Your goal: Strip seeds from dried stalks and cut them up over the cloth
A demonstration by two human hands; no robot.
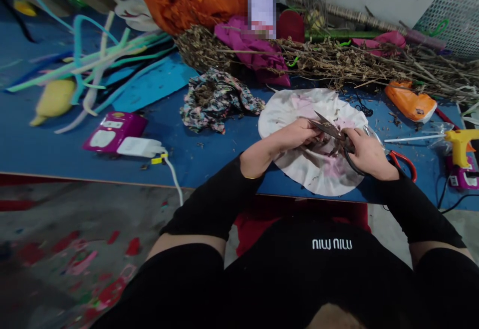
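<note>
A round piece of white cloth (295, 162) with pink stains is spread on the blue table, with dried plant bits (331, 154) on it. My right hand (364, 152) grips scissors (327, 124) with black handles, their blades parted and pointing left. On the left of the cloth, my left hand (301, 134) is closed in a pinch on dried plant material just under the blades; its exact shape is partly hidden by my fingers. Beside my right wrist lies a red-handled tool (407, 164), mostly covered by my arm.
Dried stems (337, 65) run along the back. A floral cloth (220, 99) holding plant bits sits left of the white cloth. Farther left are a purple power box (116, 132) and colourful pipe cleaners (93, 65). A yellow glue gun (462, 144) and orange packet (409, 100) lie right.
</note>
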